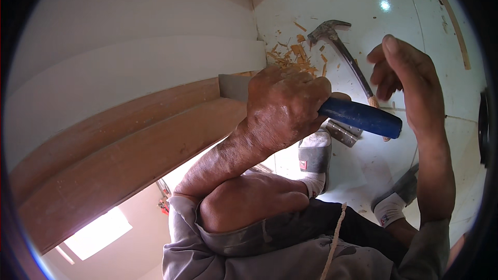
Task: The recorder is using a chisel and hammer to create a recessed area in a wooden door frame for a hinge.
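My left hand (290, 98) is wrapped round a chisel with a blue handle (363, 116). The wide grey chisel blade (233, 87) lies against the wooden frame (155, 122), its far part hidden behind my knuckles. My right hand (407, 75) is raised beyond the handle's butt, holding nothing, with loosely curled fingers apart. Between the hands and farther off, a claw hammer (345, 52) lies on the tiled floor, its grip end partly behind the chisel handle. Just below that handle a metal hinge (342, 133) rests on the floor.
Wood chips (295, 54) are scattered beside the frame's foot. A pale wall (155, 26) rises at the left. My sandalled foot (315, 150) and bent knee (244, 202) are under my left arm. A wooden strip (454, 21) lies at the far right.
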Tool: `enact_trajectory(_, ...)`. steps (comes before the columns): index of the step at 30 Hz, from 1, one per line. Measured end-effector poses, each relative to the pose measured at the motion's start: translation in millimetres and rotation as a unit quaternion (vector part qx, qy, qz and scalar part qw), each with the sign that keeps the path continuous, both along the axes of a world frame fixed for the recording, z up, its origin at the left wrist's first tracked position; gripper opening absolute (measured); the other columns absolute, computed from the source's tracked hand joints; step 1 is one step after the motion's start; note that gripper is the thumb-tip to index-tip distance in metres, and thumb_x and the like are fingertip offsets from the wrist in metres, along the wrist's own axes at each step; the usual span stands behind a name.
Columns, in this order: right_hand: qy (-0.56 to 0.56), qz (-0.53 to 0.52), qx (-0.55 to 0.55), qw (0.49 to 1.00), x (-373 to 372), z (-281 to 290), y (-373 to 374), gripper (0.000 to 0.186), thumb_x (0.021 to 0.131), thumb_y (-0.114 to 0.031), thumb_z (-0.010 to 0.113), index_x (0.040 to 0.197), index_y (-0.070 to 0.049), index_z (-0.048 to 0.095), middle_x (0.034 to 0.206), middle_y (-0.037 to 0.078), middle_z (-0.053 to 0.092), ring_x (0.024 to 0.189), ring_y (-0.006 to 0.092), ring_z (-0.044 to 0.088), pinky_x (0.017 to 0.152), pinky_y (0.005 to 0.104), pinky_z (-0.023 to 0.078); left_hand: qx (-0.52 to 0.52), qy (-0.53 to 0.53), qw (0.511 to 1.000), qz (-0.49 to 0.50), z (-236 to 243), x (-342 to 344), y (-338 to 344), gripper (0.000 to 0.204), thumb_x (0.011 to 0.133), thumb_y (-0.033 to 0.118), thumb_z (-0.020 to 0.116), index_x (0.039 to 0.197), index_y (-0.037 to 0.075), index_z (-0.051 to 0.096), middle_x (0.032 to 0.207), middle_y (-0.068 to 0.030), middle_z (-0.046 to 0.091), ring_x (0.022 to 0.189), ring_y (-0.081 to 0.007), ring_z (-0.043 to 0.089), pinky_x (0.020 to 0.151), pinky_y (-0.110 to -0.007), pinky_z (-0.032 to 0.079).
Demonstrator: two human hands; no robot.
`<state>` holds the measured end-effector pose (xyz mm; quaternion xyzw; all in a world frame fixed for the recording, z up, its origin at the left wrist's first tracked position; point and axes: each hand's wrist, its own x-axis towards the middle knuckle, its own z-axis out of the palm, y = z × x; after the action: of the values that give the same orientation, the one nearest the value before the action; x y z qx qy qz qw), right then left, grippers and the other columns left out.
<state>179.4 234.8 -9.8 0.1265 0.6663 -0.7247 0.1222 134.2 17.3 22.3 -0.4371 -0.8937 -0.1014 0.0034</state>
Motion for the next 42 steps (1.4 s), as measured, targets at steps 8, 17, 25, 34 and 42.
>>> enact_trajectory(8, 0.107, -0.031, 0.317, 0.942, 45.1, -130.8, -55.2, 0.025, 0.082, -0.022, 0.070, 0.092, -0.002, 0.057, 0.090, 0.016, 0.059, 0.078, 0.0293, 0.063, 0.067, 0.0427, 0.051, 0.037, 0.012, 0.999, 0.013, -2.6, -1.8, 1.9, 0.031, 0.074, 0.036, 0.077, 0.066, 0.013, 0.057, 0.057, -0.0025, 0.055, 0.057, -0.0215, 0.060, 0.055, -0.037, 0.046)
enact_trajectory(17, 0.209, -0.033, 0.565, 0.797, 42.9, -164.0, -87.5, 0.037, 0.064, -0.006, 0.070, 0.098, 0.000, 0.058, 0.092, 0.013, 0.055, 0.077, 0.0280, 0.058, 0.057, 0.0391, 0.048, 0.010, 0.017, 0.999, 0.031, 9.8, -4.4, 2.4, 0.024, 0.072, 0.031, 0.076, 0.069, 0.013, 0.060, 0.059, -0.0035, 0.058, 0.060, -0.0228, 0.063, 0.058, -0.037, 0.047)
enact_trajectory(25, 0.140, -0.061, 0.581, 0.799, 30.5, -203.3, -64.6, 0.039, 0.075, -0.012, 0.066, 0.111, -0.003, 0.053, 0.094, 0.014, 0.057, 0.081, 0.0335, 0.063, 0.065, 0.0479, 0.054, -0.033, 0.017, 0.997, 0.062, 11.8, -3.0, 4.6, 0.016, 0.068, 0.023, 0.075, 0.070, 0.013, 0.062, 0.063, -0.0034, 0.060, 0.065, -0.0238, 0.064, 0.060, -0.039, 0.049)
enact_trajectory(34, -0.102, -0.020, 0.131, 0.986, 40.4, -143.1, -27.6, 0.014, 0.078, -0.014, 0.065, 0.075, -0.002, 0.057, 0.055, 0.008, 0.051, 0.056, 0.0197, 0.057, 0.057, 0.0356, 0.048, -0.053, 0.012, 0.996, 0.072, 12.2, -5.3, 0.7, 0.015, 0.068, 0.020, 0.075, 0.072, 0.012, 0.063, 0.066, -0.0049, 0.063, 0.064, -0.0261, 0.065, 0.062, -0.039, 0.053)
enact_trajectory(42, 0.093, -0.260, -0.126, 0.953, 54.8, -34.3, 8.6, 0.017, 0.087, -0.017, 0.065, 0.091, -0.005, 0.053, 0.065, 0.000, 0.050, 0.051, 0.0082, 0.049, 0.045, 0.0227, 0.039, -0.022, 0.043, 0.997, 0.065, 23.0, -5.5, 3.4, 0.014, 0.068, 0.019, 0.075, 0.074, 0.012, 0.065, 0.066, -0.0069, 0.063, 0.064, -0.0289, 0.064, 0.061, -0.040, 0.052)
